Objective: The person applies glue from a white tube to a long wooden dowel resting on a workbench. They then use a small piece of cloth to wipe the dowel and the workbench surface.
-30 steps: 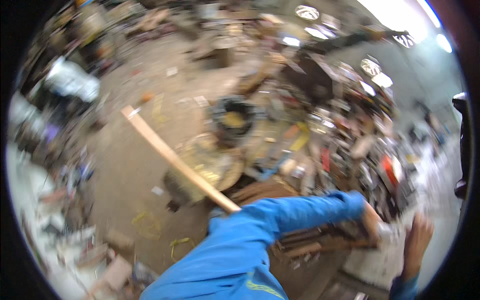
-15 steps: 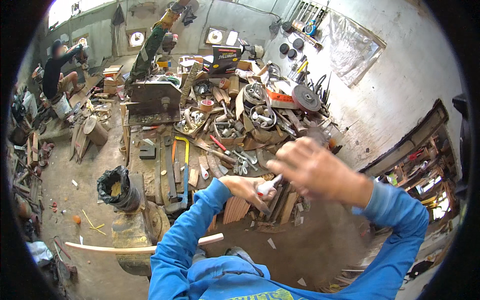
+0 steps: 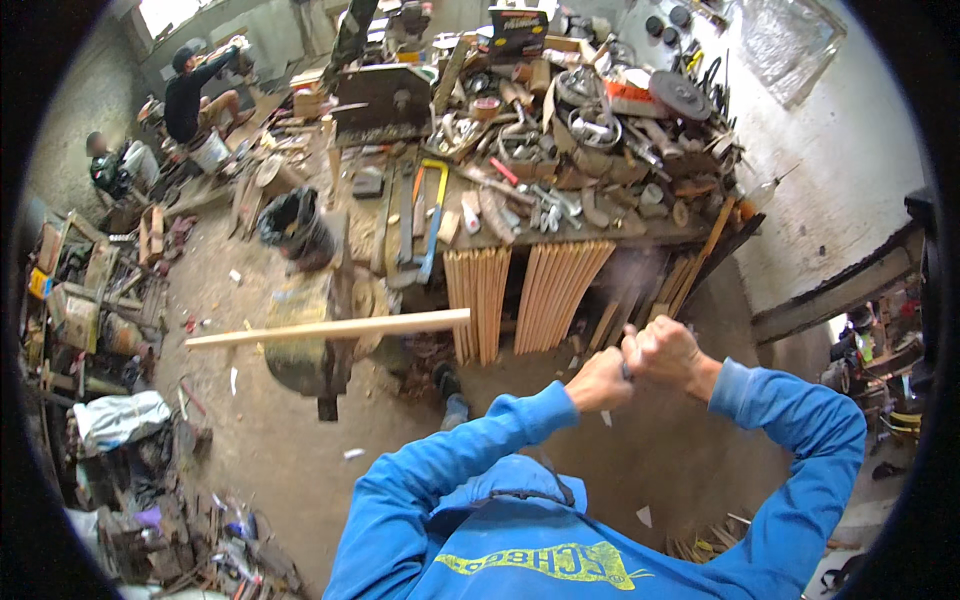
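Observation:
My left hand (image 3: 599, 381) and my right hand (image 3: 664, 353) are drawn together in front of me, knuckles close, just past the front of the workbench. Both have their fingers curled closed. Whatever lies between them is hidden by the fingers; a small dark spot shows at the left hand's fingers. Several curved wooden strips (image 3: 566, 295) stand in bundles against the bench front, nearest to the hands. A long pale wooden strip (image 3: 330, 330) lies across a worn block (image 3: 300, 372) to my left.
The cluttered workbench (image 3: 640, 228) bears a hacksaw (image 3: 435, 220) with a yellow and blue frame, a small white bottle (image 3: 470, 218), wrenches and a grinding disc (image 3: 680, 95). A lined bin (image 3: 297, 228) stands left. Two people, one in a black top (image 3: 190, 100), are at the far left.
The white bottle with a red tip, seen in my left hand before, no longer shows. My right hand has come down to meet the left, and both are farther right. The view has shifted.

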Tool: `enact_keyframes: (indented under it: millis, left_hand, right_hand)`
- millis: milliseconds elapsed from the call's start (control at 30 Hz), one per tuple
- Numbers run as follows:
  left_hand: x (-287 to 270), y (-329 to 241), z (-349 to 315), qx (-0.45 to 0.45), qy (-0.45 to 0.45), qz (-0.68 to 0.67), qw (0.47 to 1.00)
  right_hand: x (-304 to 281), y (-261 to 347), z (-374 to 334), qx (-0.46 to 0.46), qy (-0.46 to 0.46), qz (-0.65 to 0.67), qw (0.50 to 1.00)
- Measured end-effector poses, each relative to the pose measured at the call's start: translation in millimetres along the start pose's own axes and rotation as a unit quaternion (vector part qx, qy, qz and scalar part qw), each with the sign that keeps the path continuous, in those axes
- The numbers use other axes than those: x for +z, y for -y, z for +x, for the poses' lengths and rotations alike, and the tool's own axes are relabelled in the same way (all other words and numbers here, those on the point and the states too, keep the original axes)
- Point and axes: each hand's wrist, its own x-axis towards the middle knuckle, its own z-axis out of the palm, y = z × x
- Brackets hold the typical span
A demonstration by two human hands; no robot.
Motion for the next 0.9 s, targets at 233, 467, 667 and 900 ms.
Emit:
enact_keyframes:
  millis: [233, 467, 667, 900]
  left_hand:
    - [56.6, -16.9, -7.7, 0.180, -0.339, 0.102, 0.918]
    - [1.1, 32.6, -102.0, 0.118, -0.337, 0.048, 0.933]
    - [-3.4, 63.9, -219.4, 0.129, -0.504, 0.231, 0.822]
    - [-9.7, 108.8, -353.8, 0.025, -0.593, 0.204, 0.779]
  right_hand:
    - [-21.9, 18.3, -26.5, 0.115, 0.130, 0.012, 0.985]
    - [-177.7, -29.5, -22.9, 0.316, 0.002, 0.037, 0.948]
    - [-144.6, 47.5, 59.8, 0.117, -0.159, 0.447, 0.873]
    - [-152.9, 160.9, 193.0, 0.045, -0.026, 0.656, 0.753]
